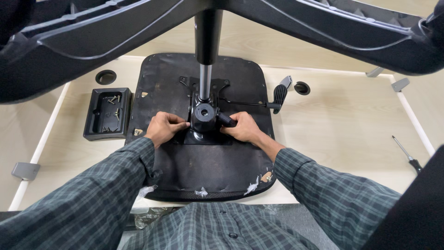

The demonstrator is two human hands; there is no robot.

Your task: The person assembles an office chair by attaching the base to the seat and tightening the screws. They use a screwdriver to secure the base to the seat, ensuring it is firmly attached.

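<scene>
Bench [337,125]: pale wood; we see two round cable holes in it, and it carries everything listed here.
Chair base [92,32]: black spokes spread across the top of our view, its column [206,55] running down into the mechanism.
Seat [203,162]: black, lying underside up at the middle of the bench; torn fabric along its near edge.
Mechanism [206,118]: black metal plate on the seat's underside, between our hands; a lever [277,98] runs from it to the right.
Tray [107,112]: black, just left of the seat, with loose screws in it.
Left hand [163,128]: on the mechanism's left edge, fingers curled and pinched against it.
Right hand [243,128]: on the mechanism's right side, fingers closed round a black knob.
Screwdriver [407,154]: on the bench at far right, well apart from our hands.
</scene>
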